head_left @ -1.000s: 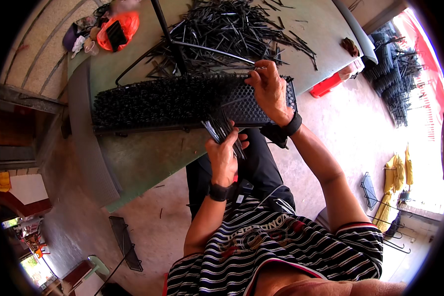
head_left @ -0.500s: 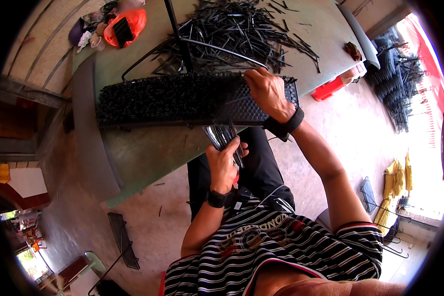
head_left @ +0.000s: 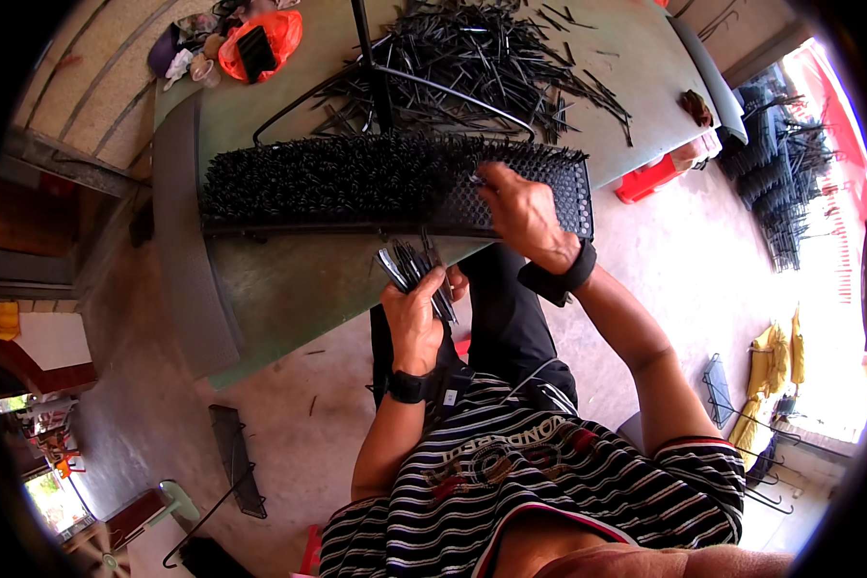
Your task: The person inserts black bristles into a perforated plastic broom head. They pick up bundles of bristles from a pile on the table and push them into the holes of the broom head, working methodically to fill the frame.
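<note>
A long black brush head (head_left: 328, 188) lies along the table's near edge. Dense bristle tufts cover its left and middle parts; the right end shows a bare perforated base (head_left: 564, 188). My left hand (head_left: 417, 323) is closed round a bundle of thin black strips (head_left: 407, 265), just below the brush's near edge. Over the border between tufts and open holes, my right hand (head_left: 525, 214) is closed in a pinch. A small bit shows at its fingertips, too blurred to name. A metal wire frame with a black pole (head_left: 380, 91) rises from the brush's far side.
A big heap of loose black strips (head_left: 472, 58) covers the far part of the green table (head_left: 289, 318). At far left lies a red plastic bag (head_left: 284, 43) with a black phone (head_left: 255, 53). Dark stacked wire racks (head_left: 775, 173) stand at right, beyond a red stool (head_left: 641, 180).
My right hand has come down and nearer from the brush's far edge onto the holes. My left hand with the strips has shifted slightly left. The view has moved a little.
</note>
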A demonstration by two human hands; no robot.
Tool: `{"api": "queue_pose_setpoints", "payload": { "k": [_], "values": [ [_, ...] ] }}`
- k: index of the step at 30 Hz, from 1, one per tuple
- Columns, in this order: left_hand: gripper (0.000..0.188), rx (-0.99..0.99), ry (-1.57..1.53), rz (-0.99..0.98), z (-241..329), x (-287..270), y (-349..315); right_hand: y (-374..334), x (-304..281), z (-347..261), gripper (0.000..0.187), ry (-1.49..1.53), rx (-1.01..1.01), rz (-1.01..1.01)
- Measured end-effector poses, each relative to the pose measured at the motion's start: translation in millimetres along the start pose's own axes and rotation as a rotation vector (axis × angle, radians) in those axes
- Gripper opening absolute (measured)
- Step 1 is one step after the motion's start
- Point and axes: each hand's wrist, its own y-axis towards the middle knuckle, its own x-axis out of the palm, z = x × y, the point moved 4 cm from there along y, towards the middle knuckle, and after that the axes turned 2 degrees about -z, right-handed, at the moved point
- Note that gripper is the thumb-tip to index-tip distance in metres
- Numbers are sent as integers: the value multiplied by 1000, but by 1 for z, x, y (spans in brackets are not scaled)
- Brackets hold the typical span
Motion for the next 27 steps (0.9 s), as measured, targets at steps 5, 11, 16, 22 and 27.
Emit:
{"api": "queue_pose_setpoints", "payload": {
  "k": [5,11,16,22,27],
  "values": [
    [11,3,8,7,-2,3,7,7,-17,9,37,363,257,60],
    [13,15,-7,19,2,8,10,12,-7,4,19,463,141,362],
    [12,7,-22,22,2,8,11,14,4,10,18,438,97,344],
    [13,14,-27,23,4,9,11,17,11,11,15,242,1,271],
    [15,27,-35,10,7,12,9,21,4,-1,8,-89,-120,198]
  ]
}}
